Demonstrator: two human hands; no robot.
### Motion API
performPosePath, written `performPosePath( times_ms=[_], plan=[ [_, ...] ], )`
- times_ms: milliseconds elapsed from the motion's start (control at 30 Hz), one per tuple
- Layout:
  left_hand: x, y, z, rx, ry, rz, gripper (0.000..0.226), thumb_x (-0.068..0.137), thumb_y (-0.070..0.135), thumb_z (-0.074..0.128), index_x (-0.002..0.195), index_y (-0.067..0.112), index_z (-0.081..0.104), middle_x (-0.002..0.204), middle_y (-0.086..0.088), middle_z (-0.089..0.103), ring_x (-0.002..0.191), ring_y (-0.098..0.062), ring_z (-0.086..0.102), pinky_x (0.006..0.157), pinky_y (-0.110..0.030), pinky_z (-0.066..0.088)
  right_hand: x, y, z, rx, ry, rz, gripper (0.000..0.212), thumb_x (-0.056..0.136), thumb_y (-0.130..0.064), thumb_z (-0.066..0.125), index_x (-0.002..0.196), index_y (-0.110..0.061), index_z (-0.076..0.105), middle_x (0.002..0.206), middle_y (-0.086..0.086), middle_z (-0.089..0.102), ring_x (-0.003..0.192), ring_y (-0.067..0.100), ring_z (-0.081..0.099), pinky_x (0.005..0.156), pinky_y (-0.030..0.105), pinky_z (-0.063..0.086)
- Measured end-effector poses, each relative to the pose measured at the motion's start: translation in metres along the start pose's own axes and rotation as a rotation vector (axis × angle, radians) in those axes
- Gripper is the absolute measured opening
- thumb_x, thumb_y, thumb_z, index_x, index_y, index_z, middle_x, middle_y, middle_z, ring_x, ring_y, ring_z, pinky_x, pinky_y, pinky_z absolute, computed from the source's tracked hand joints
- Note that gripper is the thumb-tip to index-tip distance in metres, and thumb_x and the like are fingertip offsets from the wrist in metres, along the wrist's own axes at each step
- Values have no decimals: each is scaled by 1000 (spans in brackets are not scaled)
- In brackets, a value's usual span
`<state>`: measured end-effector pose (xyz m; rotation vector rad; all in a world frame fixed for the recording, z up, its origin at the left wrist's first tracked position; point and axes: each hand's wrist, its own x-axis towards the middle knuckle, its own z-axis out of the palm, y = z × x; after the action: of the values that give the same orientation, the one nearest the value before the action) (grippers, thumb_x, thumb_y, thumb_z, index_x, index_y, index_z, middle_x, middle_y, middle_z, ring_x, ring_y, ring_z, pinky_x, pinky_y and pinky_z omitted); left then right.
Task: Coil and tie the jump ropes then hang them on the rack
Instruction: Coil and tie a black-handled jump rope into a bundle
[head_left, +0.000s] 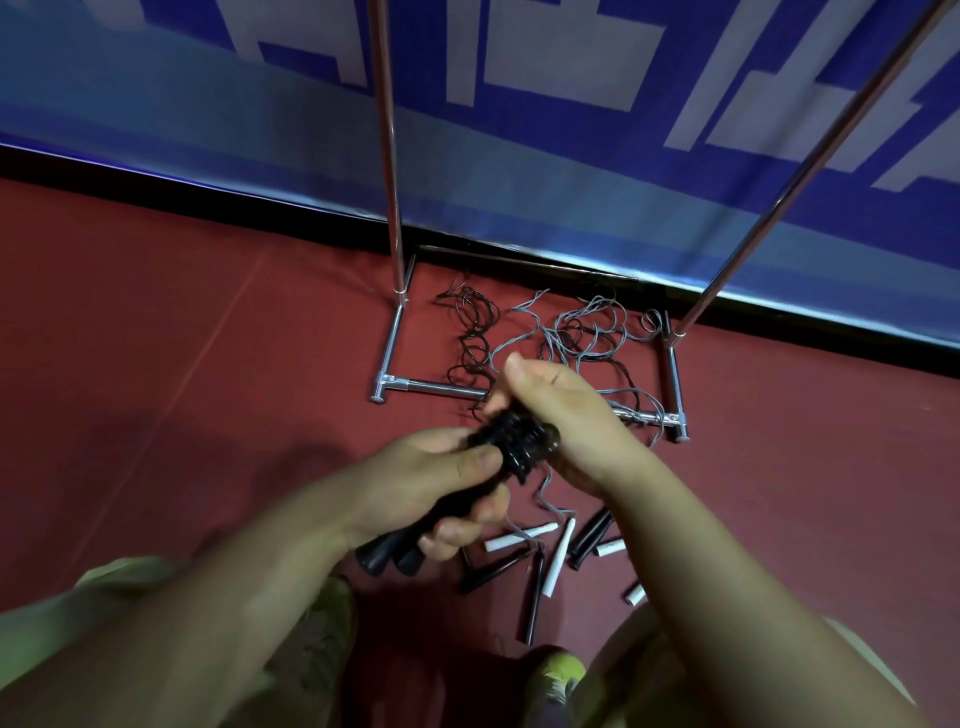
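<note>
My left hand (441, 483) grips two black jump-rope handles (395, 556) held side by side, their butt ends pointing down-left. Dark cord is wound in tight turns around the handles' upper part (511, 444). My right hand (561, 410) is closed on that same wound bundle from the right, thumb up. Loose dark rope (475, 332) trails from the bundle to the floor beyond. The chrome rack (387, 156) stands ahead, its base frame (431, 387) on the floor.
Tangled grey ropes (587, 332) lie inside the rack base. White handles (519, 538) and black handles (589, 540) lie scattered on the red floor (156, 338) by my shoes (558, 675). A blue and white banner (519, 104) covers the wall behind.
</note>
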<state>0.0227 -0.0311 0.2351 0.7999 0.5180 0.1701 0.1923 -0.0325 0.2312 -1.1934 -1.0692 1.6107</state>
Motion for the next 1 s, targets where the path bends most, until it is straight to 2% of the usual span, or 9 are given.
performPosePath(
  times_ms=[133,200,267,400,533,633,767,900,1000],
  plan=[
    [0,12,-3,-19,174,116,61,55,46,86,88,5,56,59,-4,53,37,-8,38,36,-14,32,-5,-3,-6,-45,-30,-2,54,89,-55,37,91,-15,73,74,9,61,58,10,52,53,22,39],
    [0,16,-4,18,289,143,37,71,34,71,81,5,50,58,-5,51,36,-8,37,34,-15,29,-7,-4,-9,-154,-74,-1,58,91,-50,35,102,-3,67,75,-1,61,67,10,52,60,22,40],
    [0,19,-3,90,354,124,24,77,32,55,82,8,56,56,-2,53,37,-8,38,33,-16,28,-9,-4,-9,-235,-68,-24,49,91,-45,38,97,-5,67,74,-8,60,68,6,51,63,19,40],
    [2,20,-6,177,450,70,33,77,37,58,92,7,53,56,-1,56,38,-9,42,34,-16,30,-9,-3,-7,-367,-61,-35,19,88,-38,49,85,-27,64,72,-1,56,66,10,49,64,27,40],
    [2,23,-8,235,474,11,43,68,44,51,93,10,60,60,-4,64,42,-13,52,36,-19,38,-6,1,-7,-320,-26,-21,19,91,-31,52,85,-18,65,67,-5,61,58,2,52,57,17,40],
    [0,23,-10,244,456,-61,54,68,53,46,93,8,61,63,-6,67,45,-14,56,42,-21,44,-4,6,-9,-224,-27,-33,21,86,-29,53,84,-14,67,73,1,64,62,8,53,56,19,40],
    [-5,23,-11,212,395,-171,63,66,62,39,89,9,63,63,-4,65,45,-13,56,51,-26,51,-1,6,-13,-8,65,-30,16,83,-23,57,79,-16,71,62,0,59,55,9,49,50,19,37],
    [-2,22,-10,192,485,-116,58,73,63,39,81,10,62,52,2,48,37,-9,37,49,-24,39,0,6,-10,41,137,19,14,92,-14,56,83,-8,65,59,-3,60,52,7,53,48,18,42],
    [4,17,-10,257,602,-79,55,89,59,35,79,11,60,48,5,40,36,-9,30,46,-22,35,1,11,-5,-8,196,113,22,95,-21,53,85,-3,61,61,1,61,49,10,55,49,20,46]
  ],
)
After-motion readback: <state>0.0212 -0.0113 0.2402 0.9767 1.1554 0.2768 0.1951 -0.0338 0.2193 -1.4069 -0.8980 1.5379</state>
